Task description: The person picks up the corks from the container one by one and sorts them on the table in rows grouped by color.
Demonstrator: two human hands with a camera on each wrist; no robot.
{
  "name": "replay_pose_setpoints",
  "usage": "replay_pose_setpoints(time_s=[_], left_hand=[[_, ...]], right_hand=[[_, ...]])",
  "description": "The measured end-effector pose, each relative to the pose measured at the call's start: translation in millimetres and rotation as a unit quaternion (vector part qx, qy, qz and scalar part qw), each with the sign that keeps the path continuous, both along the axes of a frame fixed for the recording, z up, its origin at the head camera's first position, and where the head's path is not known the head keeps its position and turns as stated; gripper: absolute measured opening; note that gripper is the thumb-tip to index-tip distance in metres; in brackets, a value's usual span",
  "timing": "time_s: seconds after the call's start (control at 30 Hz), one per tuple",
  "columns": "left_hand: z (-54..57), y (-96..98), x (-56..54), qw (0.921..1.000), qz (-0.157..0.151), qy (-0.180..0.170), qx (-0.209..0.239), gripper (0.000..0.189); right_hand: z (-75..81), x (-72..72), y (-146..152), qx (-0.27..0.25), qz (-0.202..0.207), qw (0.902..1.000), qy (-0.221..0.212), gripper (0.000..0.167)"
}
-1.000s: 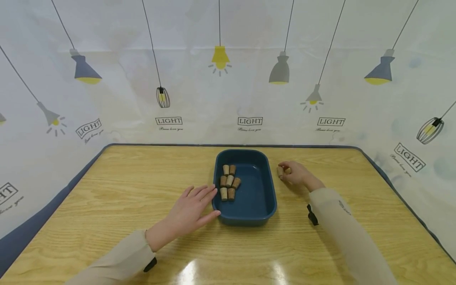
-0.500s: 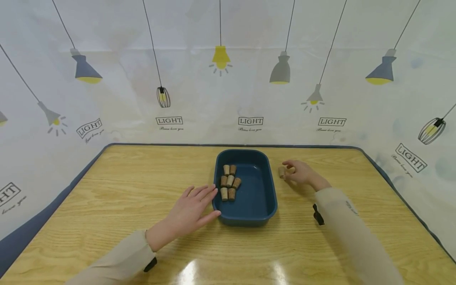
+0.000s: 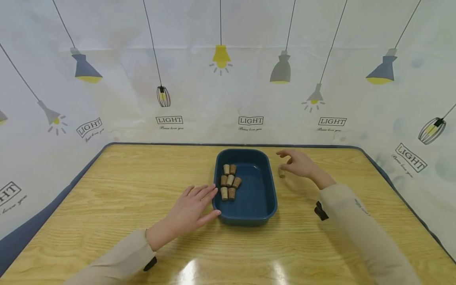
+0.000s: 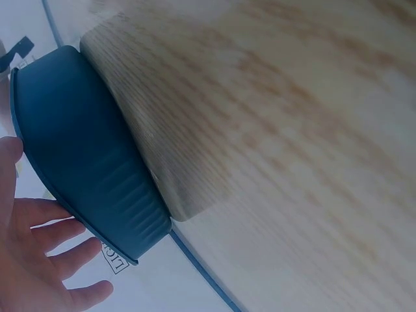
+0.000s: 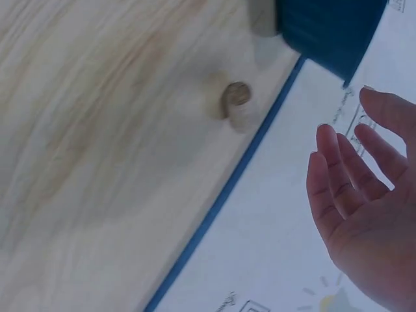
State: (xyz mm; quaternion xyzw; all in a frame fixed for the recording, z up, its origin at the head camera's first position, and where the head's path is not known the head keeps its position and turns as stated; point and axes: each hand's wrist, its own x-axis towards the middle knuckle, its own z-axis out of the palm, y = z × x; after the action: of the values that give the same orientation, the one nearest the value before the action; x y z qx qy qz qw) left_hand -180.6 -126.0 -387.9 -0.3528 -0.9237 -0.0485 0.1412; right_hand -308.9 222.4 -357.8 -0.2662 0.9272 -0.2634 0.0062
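Several tapered corks (image 3: 230, 181) lie in loose rows along the left side of a dark blue rectangular tray (image 3: 258, 186). My left hand (image 3: 190, 211) has its fingers spread, with fingertips right at the tray's left rim; the left wrist view shows these fingers along the tray wall (image 4: 91, 143). Beyond the tray's right side, a cork (image 3: 282, 173) is on the table, partly covered by my right hand (image 3: 299, 163) in the head view. The right wrist view shows this cork (image 5: 238, 101) apart from the right hand (image 5: 364, 195), whose fingers are loosely bent around nothing.
The wooden table (image 3: 142, 170) has a dark blue edge along its back and sides. A pale wall sheet (image 3: 199, 91) printed with lamps stands behind it and on both sides.
My right hand was down around the cork with fingertips close to it; now it has risen and moved farther back, fingers spread wider. The left hand and the tray have kept still.
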Motion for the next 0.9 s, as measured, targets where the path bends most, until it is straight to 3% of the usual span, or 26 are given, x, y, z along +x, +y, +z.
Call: replay_pose_setpoints(time_s=[0.47,0.9], left_hand=[[1.9,0.6,0.9,1.0,0.001,-0.009,0.005,0.061],[1.4,0.1,0.1,0.9999,-0.004,-0.011,0.005,0.061]], right_hand=[[39.4,8.7,-55,-0.022,0.057,0.9979,-0.02,0.043],[51.0,3.0,-110,0.002,0.076,0.9971,-0.009,0.042]])
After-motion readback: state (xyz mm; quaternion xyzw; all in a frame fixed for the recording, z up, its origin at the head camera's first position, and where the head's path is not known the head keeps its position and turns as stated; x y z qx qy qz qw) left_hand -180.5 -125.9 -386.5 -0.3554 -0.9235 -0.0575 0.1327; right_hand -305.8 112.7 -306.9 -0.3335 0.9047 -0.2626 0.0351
